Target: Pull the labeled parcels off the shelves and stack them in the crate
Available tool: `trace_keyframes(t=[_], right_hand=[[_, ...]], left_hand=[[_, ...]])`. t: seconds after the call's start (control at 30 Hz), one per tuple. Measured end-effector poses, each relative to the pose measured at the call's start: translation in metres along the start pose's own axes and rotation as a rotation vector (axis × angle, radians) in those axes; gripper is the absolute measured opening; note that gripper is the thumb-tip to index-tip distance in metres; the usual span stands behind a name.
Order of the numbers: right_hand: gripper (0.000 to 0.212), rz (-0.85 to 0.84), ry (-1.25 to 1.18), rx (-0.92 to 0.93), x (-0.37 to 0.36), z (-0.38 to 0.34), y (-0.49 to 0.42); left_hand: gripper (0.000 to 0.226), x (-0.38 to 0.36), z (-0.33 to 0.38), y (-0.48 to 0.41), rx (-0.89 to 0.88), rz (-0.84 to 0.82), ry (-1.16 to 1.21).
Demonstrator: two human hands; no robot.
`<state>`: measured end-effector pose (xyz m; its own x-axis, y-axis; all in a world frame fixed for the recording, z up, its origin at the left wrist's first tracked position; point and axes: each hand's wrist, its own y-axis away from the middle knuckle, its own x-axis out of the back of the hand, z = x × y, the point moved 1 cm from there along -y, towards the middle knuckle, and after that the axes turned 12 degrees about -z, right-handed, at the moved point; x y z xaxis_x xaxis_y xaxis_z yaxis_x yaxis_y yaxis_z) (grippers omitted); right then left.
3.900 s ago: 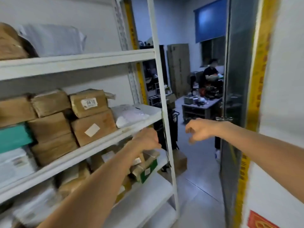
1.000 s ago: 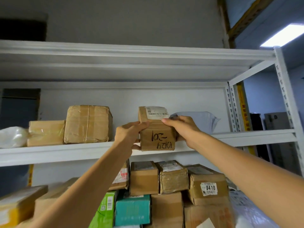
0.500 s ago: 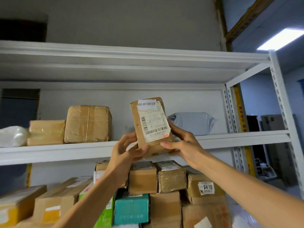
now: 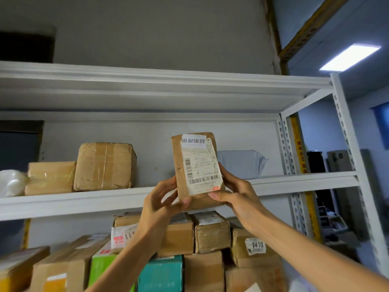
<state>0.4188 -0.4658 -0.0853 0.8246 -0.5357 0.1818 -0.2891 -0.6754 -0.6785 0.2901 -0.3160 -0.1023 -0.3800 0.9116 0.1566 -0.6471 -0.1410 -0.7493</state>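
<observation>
Since one second ago the brown parcel (image 4: 178, 163) has left the board of the middle shelf (image 4: 84, 202) and has been turned, so that its printed label (image 4: 202, 169) with the barcodes now faces the camera instead of the handwritten side. It is held upright, slightly tilted, in the centre of the frame, in front of the shelf edge.

Both hands grasp it at its lower part. The left hand (image 4: 162, 199) has its thumb on the lower front edge and its fingers curled behind the left side. The right hand (image 4: 237, 197) has its thumb at the lower right corner of the label and its fingers around the right side.

Behind the parcel, to the right, a grey mailer bag (image 4: 240, 163) lies on the same shelf. Further left on this shelf stand a large taped box (image 4: 105, 166), just beside it a smaller box (image 4: 50, 178), and at the left edge of the frame a white bag (image 4: 11, 182).

On the shelf below, more boxes are piled close together, among them one with a "0410" sticker (image 4: 255, 247), a teal box (image 4: 162, 275) and a green box (image 4: 103, 266).
</observation>
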Motion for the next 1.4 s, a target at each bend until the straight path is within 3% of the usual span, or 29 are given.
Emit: trace_keyframes(t=[0.27,0.53,0.73,0.9,1.2,1.4], right_hand=[[0.071,0.038,0.221,0.054,-0.001,-0.014,0.036],[0.065,0.308,0.424,-0.056,0.029,-0.043,0.105],[0.077,0.628,0.544,-0.215,0.043,-0.082,0.232],[0.071,0.869,0.702,-0.315,0.043,-0.137,0.341],[0.072,1.332,0.895,-0.478,0.012,-0.241,0.533],[0.072,1.622,0.953,-0.479,-0.02,-0.292,0.641]], left_hand=[[0.058,-0.029,0.005,0.007,-0.12,-0.145,0.112],[0.067,-0.085,-0.01,-0.01,-0.098,-0.38,0.38],[0.06,-0.198,-0.016,0.03,0.02,-0.613,0.642],[0.059,-0.307,0.003,0.071,0.089,-0.804,0.803],[0.059,-0.506,0.082,0.179,0.121,-1.267,1.008],[0.056,-0.608,0.147,0.268,0.109,-1.532,1.137]])
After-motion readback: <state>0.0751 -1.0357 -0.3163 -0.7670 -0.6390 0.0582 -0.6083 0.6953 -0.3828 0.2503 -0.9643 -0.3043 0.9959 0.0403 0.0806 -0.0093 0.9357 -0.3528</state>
